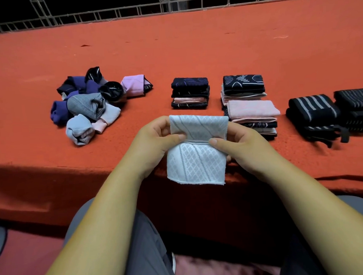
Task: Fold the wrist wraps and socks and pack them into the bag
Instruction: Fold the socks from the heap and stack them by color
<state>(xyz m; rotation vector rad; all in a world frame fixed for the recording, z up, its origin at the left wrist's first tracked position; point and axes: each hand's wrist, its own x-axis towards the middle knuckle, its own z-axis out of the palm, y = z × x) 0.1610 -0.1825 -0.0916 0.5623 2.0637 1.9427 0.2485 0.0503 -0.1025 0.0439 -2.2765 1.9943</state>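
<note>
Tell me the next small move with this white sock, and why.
Probably fold the hanging lower half up to the top flap. The left hand and right hand pinch the white sock at its crease, only partly folded; finished ones lie in flat stacks beyond.

We seem to be at a plain sorting station rather than a lived-in room — a long tabletop (193, 44) draped in orange-red, a bare metal grid frame (163, 3) behind it against darkness, folded socks (189, 92) in neat stacks, dark wrist wraps (313, 110) beside them.
</note>
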